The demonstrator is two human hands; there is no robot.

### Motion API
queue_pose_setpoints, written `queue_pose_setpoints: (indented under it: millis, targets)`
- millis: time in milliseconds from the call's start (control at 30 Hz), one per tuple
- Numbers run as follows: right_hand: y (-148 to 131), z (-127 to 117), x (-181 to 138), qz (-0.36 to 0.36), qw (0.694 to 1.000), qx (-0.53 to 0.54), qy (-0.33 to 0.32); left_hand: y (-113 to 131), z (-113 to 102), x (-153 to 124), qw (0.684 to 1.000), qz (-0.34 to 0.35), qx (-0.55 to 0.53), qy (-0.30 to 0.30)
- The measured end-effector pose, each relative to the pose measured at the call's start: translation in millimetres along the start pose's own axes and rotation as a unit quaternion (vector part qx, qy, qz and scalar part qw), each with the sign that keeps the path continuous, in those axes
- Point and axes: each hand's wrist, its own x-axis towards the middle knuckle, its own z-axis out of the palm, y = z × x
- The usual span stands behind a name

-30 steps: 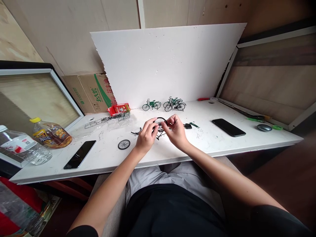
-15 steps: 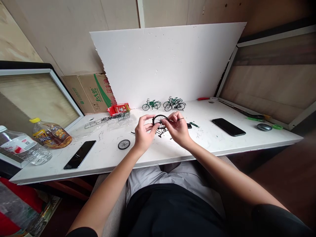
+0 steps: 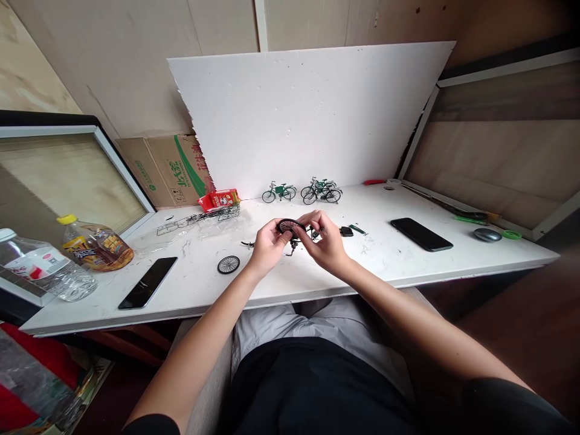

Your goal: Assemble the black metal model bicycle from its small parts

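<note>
Both hands meet over the middle of the white table (image 3: 408, 266). My left hand (image 3: 266, 248) pinches a small black spoked wheel (image 3: 290, 226), now tipped nearly flat. My right hand (image 3: 324, 241) grips the black model bicycle frame (image 3: 295, 240) that the wheel sits against, fingers closed around its parts. A second loose black wheel (image 3: 228, 264) lies flat on the table to the left of my left hand. A small dark curved part (image 3: 247, 244) rests just beyond it.
Two finished green model bicycles (image 3: 278, 193) (image 3: 321, 191) stand at the back by a white foam board (image 3: 299, 115). Phones (image 3: 147, 282) (image 3: 421, 234) lie left and right. Bottles (image 3: 93, 249) sit far left; a red packet (image 3: 220, 199), wire parts rack (image 3: 199, 217), mouse (image 3: 487, 234).
The wheel has tilted from upright and facing me to almost flat. Both hands lifted slightly, then came back down and drew closer together around the frame.
</note>
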Motion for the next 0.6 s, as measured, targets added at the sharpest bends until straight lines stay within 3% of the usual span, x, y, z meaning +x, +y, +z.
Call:
queue_pose_setpoints:
  millis: [267,433,600]
  targets:
    - [-4.7,-3.7,1.4,0.044,0.999,-0.004,-0.010,0.2,-2.4,0.4,1.000,0.003,0.019,0.005]
    - [-6.5,-4.6,1.8,0.035,0.999,-0.020,-0.009,-2.4,-3.5,1.3,0.998,0.005,0.047,-0.032]
    - [-7.7,-9.8,3.5,0.008,1.000,-0.001,-0.017,-0.3,-5.2,0.9,0.997,0.013,0.065,-0.027]
